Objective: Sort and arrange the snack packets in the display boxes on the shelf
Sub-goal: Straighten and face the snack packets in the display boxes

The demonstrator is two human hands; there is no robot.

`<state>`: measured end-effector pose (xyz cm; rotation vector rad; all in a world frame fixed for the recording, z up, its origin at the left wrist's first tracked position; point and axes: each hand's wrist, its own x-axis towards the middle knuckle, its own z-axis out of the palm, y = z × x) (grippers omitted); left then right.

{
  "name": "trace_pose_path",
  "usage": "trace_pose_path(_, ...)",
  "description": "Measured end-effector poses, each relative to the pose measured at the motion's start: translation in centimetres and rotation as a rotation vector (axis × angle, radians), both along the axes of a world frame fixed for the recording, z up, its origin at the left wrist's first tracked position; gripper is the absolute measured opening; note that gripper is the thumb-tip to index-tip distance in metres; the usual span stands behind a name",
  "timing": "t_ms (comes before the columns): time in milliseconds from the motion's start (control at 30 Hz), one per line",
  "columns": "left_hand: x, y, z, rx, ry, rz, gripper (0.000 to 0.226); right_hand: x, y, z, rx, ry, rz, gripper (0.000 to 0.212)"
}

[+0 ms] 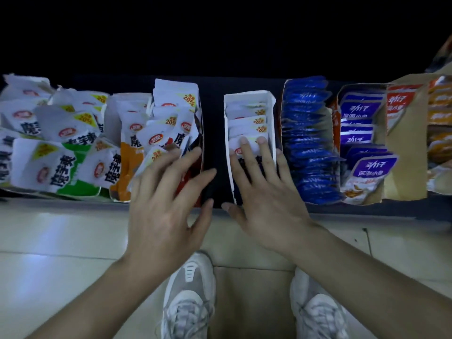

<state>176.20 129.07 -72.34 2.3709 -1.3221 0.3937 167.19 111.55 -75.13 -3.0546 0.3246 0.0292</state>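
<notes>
A narrow white display box point(249, 97) stands at the shelf's middle with white snack packets point(247, 123) filed in it. My right hand point(266, 194) lies flat over its front packets, fingers straight, thumb at the box's near corner. Left of a dark gap, a red-sided display box point(199, 133) holds a loose heap of white packets point(168, 113). My left hand point(168, 206) reaches onto that heap with fingers spread and straight, touching the front packets.
Green-and-white packets point(61, 157) and orange ones point(129, 155) pile up at the left. Blue packets point(308, 143), purple ones point(367, 167) and a brown carton point(406, 143) stand at the right. The shelf's front edge point(367, 211) runs above a tiled floor and my shoes point(188, 294).
</notes>
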Motion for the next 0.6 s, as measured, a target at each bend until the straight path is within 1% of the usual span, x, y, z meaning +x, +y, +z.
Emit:
trace_pose_path(133,-1.5,1.4,-1.5,0.004,0.049,-0.022,0.045,1.4,0.2,-0.5,-0.037,0.028,-0.03,0.091)
trace_pose_path(233,-1.6,1.9,-1.4,-0.035,0.054,-0.044,0.048,1.5,0.4,0.3,-0.026,0.033,-0.058,0.093)
trace_pose_path(300,-1.5,2.1,-1.0,-0.082,0.046,-0.033,0.047,0.3,1.2,1.4,-0.011,-0.063,-0.074,0.083)
trace_pose_path(367,-1.7,2.7,-0.9,-0.139,0.017,0.009,0.042,-1.5,2.0,1.5,0.004,-0.253,-0.012,0.058)
trace_pose_path(400,-2.0,3.1,-1.1,-0.166,0.006,0.042,0.04,-2.4,2.4,1.1,0.005,-0.317,0.031,0.047)
trace_pose_path(433,-2.3,3.6,-1.4,-0.191,0.005,0.071,0.038,-3.2,2.5,0.5,0.004,-0.329,0.061,0.042)
trace_pose_path(533,-3.2,4.4,-2.7,-0.226,0.043,0.089,0.036,-3.4,1.9,-1.1,-0.03,-0.271,0.079,0.043)
trace_pose_path(600,-3.1,4.7,-4.1,-0.135,0.091,0.095,0.036,-2.7,1.5,-1.6,-0.022,-0.302,0.113,0.041)
